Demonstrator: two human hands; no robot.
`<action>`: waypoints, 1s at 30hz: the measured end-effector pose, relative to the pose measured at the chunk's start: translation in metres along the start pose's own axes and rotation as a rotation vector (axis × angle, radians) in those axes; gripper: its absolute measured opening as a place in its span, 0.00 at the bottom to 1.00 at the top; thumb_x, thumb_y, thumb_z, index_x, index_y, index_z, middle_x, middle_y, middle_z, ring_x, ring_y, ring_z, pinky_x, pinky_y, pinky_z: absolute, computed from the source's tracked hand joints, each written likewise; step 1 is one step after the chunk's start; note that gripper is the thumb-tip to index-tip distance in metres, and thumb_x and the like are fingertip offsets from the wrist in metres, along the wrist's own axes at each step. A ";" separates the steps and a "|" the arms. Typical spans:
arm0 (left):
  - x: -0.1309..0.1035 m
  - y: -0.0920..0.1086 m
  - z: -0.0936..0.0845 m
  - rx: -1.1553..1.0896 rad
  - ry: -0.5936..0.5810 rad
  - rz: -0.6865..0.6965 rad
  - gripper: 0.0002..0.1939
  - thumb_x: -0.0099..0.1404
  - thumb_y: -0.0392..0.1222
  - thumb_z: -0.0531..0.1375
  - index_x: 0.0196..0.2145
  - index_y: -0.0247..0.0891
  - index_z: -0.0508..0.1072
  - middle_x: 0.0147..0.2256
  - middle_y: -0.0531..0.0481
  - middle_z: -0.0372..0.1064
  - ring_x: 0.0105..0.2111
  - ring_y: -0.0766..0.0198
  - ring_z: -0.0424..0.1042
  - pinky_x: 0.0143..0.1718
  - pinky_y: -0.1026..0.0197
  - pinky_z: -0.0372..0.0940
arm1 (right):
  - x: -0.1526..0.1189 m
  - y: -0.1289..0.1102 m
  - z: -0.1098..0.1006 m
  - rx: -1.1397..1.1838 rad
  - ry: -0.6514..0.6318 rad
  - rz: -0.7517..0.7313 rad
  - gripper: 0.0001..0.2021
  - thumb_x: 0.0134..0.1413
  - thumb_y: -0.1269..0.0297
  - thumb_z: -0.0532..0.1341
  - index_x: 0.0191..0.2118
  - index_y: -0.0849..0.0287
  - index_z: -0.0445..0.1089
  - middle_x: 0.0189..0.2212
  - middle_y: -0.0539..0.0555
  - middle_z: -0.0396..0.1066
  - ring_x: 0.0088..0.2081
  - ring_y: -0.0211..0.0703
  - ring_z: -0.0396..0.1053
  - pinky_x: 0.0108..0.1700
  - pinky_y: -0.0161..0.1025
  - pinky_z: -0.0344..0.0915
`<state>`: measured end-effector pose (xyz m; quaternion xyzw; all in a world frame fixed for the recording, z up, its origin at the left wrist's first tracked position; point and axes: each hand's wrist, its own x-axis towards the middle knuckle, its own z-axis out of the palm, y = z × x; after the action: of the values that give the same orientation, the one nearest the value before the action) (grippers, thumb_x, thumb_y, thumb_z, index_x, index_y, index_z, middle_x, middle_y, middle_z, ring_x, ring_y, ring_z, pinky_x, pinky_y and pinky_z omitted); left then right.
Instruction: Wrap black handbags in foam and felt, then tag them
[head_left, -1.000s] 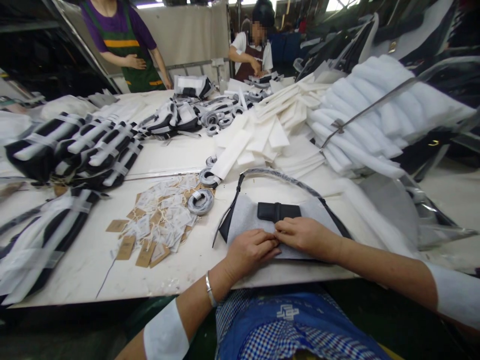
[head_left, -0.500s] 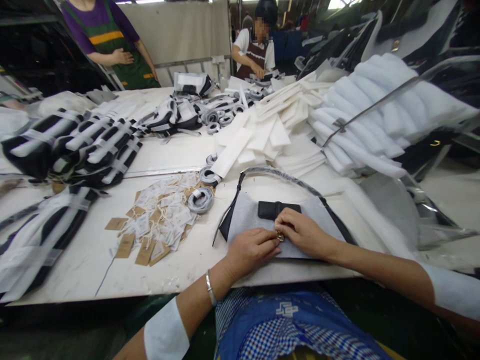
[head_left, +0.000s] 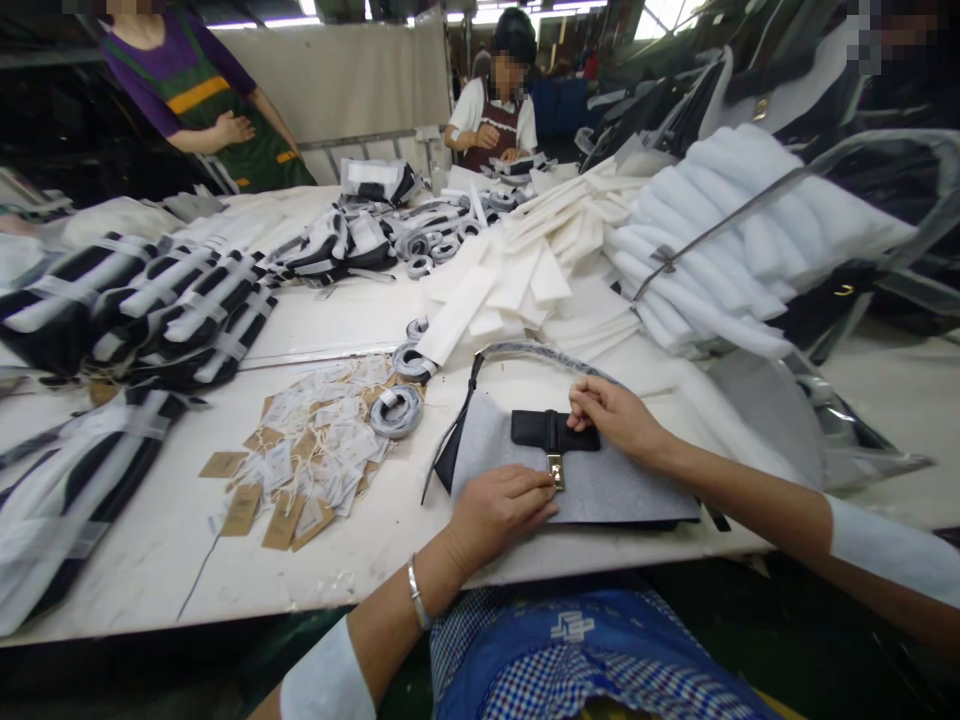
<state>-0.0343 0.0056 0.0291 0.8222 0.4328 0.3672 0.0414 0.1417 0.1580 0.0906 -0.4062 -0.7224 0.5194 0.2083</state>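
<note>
A handbag [head_left: 487, 440] lies before me at the table's front edge, its front covered by a grey sheet. Its wrapped handle [head_left: 536, 350] arches away from me, and black shows at the sides. On the front sit a black flap [head_left: 531, 428] and, below it, a gold clasp [head_left: 555, 471]. My left hand [head_left: 504, 505] rests flat on the bag, fingertips beside the clasp. Over the flap's right end is my right hand [head_left: 616, 415], its fingers curled together; whatever is between them, if anything, cannot be made out.
Paper tags with strings [head_left: 322, 440] are heaped left of the bag, beside a rolled grey strap [head_left: 396, 411]. Wrapped black bundles [head_left: 187, 310] line the left. White foam strips [head_left: 517, 270] and a tied stack of white padding [head_left: 720, 230] lie beyond. Two people stand across the table.
My right hand has moved off the clasp, up and to the right over the flap. The clasp now shows uncovered. My left hand stays beside it.
</note>
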 end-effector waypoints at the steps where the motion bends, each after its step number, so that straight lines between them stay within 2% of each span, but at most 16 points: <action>1: 0.000 0.000 0.000 -0.001 -0.001 -0.001 0.09 0.69 0.40 0.59 0.45 0.37 0.74 0.44 0.47 0.77 0.43 0.63 0.75 0.48 0.59 0.72 | -0.003 -0.005 -0.006 -0.012 0.022 -0.033 0.14 0.60 0.50 0.57 0.34 0.56 0.64 0.28 0.51 0.72 0.31 0.40 0.72 0.37 0.38 0.70; 2: 0.000 0.000 0.000 -0.001 -0.003 -0.004 0.09 0.69 0.40 0.59 0.45 0.37 0.74 0.44 0.47 0.77 0.43 0.63 0.75 0.48 0.60 0.72 | -0.010 -0.012 -0.013 -0.028 0.005 -0.062 0.13 0.59 0.51 0.58 0.36 0.57 0.66 0.29 0.52 0.73 0.32 0.40 0.72 0.38 0.38 0.70; 4: 0.000 0.000 0.000 -0.003 -0.007 -0.015 0.09 0.69 0.40 0.59 0.45 0.37 0.74 0.44 0.47 0.77 0.43 0.64 0.75 0.47 0.60 0.72 | -0.037 -0.026 -0.028 -0.063 -0.197 -0.050 0.13 0.59 0.53 0.60 0.37 0.58 0.71 0.31 0.53 0.75 0.33 0.40 0.72 0.38 0.37 0.71; 6: 0.000 -0.001 0.000 -0.003 -0.008 -0.025 0.09 0.69 0.41 0.59 0.45 0.37 0.75 0.44 0.47 0.77 0.44 0.64 0.75 0.46 0.60 0.72 | -0.075 -0.032 -0.044 -0.075 -0.636 0.136 0.13 0.58 0.56 0.60 0.37 0.60 0.76 0.34 0.55 0.76 0.33 0.40 0.73 0.35 0.35 0.71; 7: 0.000 -0.001 0.000 -0.002 -0.008 -0.028 0.09 0.69 0.41 0.59 0.45 0.38 0.75 0.44 0.48 0.77 0.44 0.64 0.75 0.46 0.60 0.72 | -0.094 -0.031 -0.052 -0.071 -0.832 0.249 0.12 0.56 0.57 0.61 0.39 0.60 0.77 0.41 0.57 0.75 0.35 0.42 0.75 0.33 0.34 0.72; 8: 0.000 -0.001 -0.001 0.000 -0.007 -0.028 0.09 0.69 0.41 0.58 0.45 0.38 0.75 0.44 0.48 0.77 0.44 0.64 0.75 0.46 0.60 0.72 | -0.112 -0.027 -0.059 -0.113 -0.933 0.362 0.12 0.53 0.60 0.63 0.40 0.58 0.78 0.48 0.58 0.73 0.34 0.43 0.76 0.29 0.33 0.71; 9: 0.000 -0.001 -0.001 0.003 -0.008 -0.027 0.09 0.69 0.41 0.58 0.45 0.38 0.75 0.44 0.48 0.77 0.44 0.64 0.75 0.46 0.60 0.72 | -0.128 -0.022 -0.065 -0.218 -0.930 0.465 0.13 0.48 0.62 0.66 0.41 0.55 0.78 0.47 0.58 0.73 0.31 0.42 0.75 0.23 0.31 0.68; 11: 0.000 -0.001 0.000 0.009 -0.013 -0.026 0.09 0.69 0.41 0.58 0.45 0.38 0.75 0.44 0.48 0.77 0.44 0.65 0.75 0.46 0.60 0.72 | -0.151 -0.009 -0.073 -0.483 -0.761 0.610 0.10 0.50 0.63 0.64 0.39 0.55 0.78 0.33 0.56 0.76 0.20 0.38 0.70 0.15 0.29 0.58; 13: 0.001 0.000 0.000 0.016 -0.019 -0.029 0.09 0.69 0.41 0.58 0.45 0.39 0.75 0.43 0.48 0.77 0.44 0.65 0.75 0.46 0.61 0.72 | -0.161 -0.001 -0.073 -0.683 -0.564 0.548 0.12 0.59 0.57 0.58 0.34 0.56 0.76 0.18 0.52 0.70 0.13 0.37 0.64 0.14 0.30 0.56; 15: 0.001 0.000 0.000 0.025 -0.019 -0.033 0.09 0.69 0.41 0.58 0.45 0.39 0.74 0.44 0.48 0.77 0.43 0.65 0.75 0.46 0.61 0.72 | -0.159 -0.002 -0.065 -0.736 -0.404 0.236 0.18 0.65 0.55 0.51 0.35 0.57 0.75 0.18 0.52 0.71 0.17 0.41 0.68 0.20 0.34 0.64; 17: 0.001 0.001 -0.001 0.035 -0.020 -0.032 0.09 0.69 0.41 0.58 0.45 0.39 0.74 0.44 0.47 0.77 0.43 0.64 0.75 0.45 0.60 0.72 | -0.147 -0.008 -0.049 -0.686 -0.258 -0.154 0.16 0.67 0.58 0.49 0.44 0.56 0.74 0.32 0.55 0.77 0.31 0.45 0.76 0.35 0.38 0.72; 19: 0.002 0.003 -0.002 0.045 -0.023 -0.027 0.09 0.69 0.41 0.59 0.45 0.38 0.74 0.44 0.47 0.77 0.43 0.63 0.75 0.45 0.60 0.72 | -0.127 -0.013 -0.029 -0.604 -0.174 -0.424 0.15 0.67 0.64 0.50 0.50 0.55 0.72 0.44 0.56 0.76 0.44 0.44 0.74 0.48 0.39 0.70; 22: 0.003 0.005 -0.004 0.057 -0.032 -0.021 0.09 0.69 0.40 0.58 0.45 0.38 0.74 0.44 0.47 0.77 0.43 0.63 0.75 0.45 0.60 0.72 | -0.087 -0.011 0.000 -0.596 -0.128 -0.553 0.13 0.67 0.68 0.52 0.48 0.57 0.73 0.44 0.56 0.74 0.46 0.42 0.72 0.50 0.38 0.68; 25: 0.004 0.006 -0.004 0.065 -0.032 -0.017 0.09 0.70 0.41 0.58 0.45 0.38 0.74 0.44 0.46 0.77 0.42 0.64 0.76 0.45 0.61 0.72 | -0.051 -0.004 0.016 -0.753 -0.218 -0.554 0.08 0.62 0.71 0.58 0.40 0.59 0.76 0.38 0.55 0.74 0.41 0.42 0.71 0.44 0.36 0.67; 27: 0.003 0.006 -0.003 0.071 -0.023 -0.021 0.09 0.70 0.41 0.57 0.44 0.38 0.75 0.44 0.47 0.77 0.41 0.64 0.76 0.43 0.62 0.72 | -0.037 -0.001 0.021 -0.826 -0.274 -0.545 0.06 0.59 0.72 0.61 0.34 0.60 0.76 0.34 0.54 0.73 0.37 0.41 0.71 0.40 0.35 0.66; 30: 0.002 0.006 -0.001 0.082 -0.002 -0.038 0.09 0.70 0.42 0.58 0.44 0.38 0.75 0.43 0.46 0.77 0.40 0.63 0.76 0.42 0.62 0.73 | -0.033 0.000 0.026 -0.860 -0.261 -0.514 0.04 0.56 0.73 0.63 0.32 0.61 0.76 0.32 0.54 0.73 0.34 0.42 0.71 0.37 0.35 0.65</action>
<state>-0.0304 0.0031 0.0332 0.8154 0.4629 0.3474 0.0151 0.1417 0.1162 0.0851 -0.1966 -0.9669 0.1540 0.0516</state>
